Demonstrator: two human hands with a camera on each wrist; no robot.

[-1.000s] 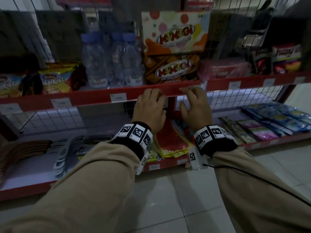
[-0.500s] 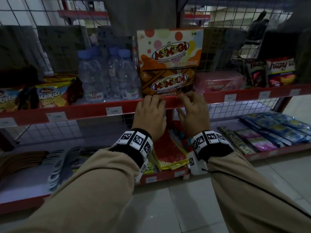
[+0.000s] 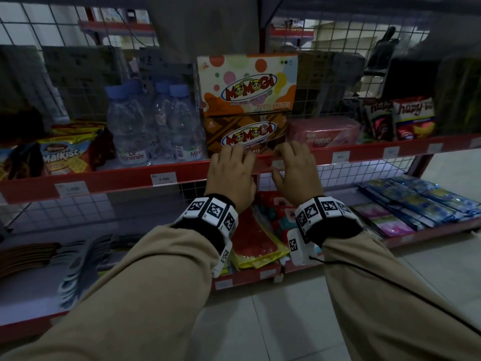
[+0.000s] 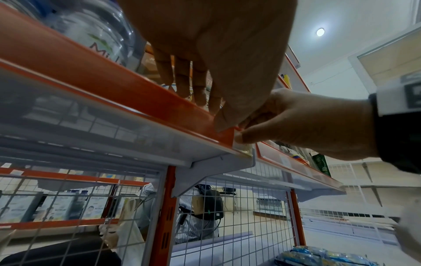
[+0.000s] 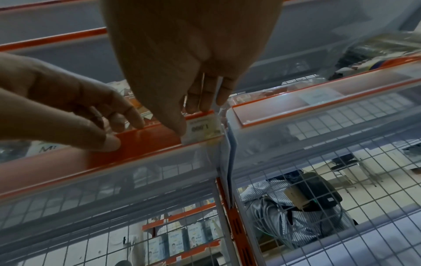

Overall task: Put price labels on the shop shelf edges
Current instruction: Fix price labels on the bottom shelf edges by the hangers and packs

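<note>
A white price label (image 5: 202,128) is seen at the right end of the red shelf edge (image 3: 125,178), just beside the joint with the next shelf section. The label is pinched against the strip by the right hand (image 3: 295,169), thumb below and fingertips (image 5: 205,100) over the top. To its left, the left hand (image 3: 231,175) is laid on the same strip, fingers nearly straight over the top and thumb pressed flat to the red face, with nothing held. Behind the hands, two stacked Momogi boxes (image 3: 247,105) are shown on the shelf, with water bottles (image 3: 153,128) further left. Other labels (image 3: 164,178) are already fixed along the strip.
</note>
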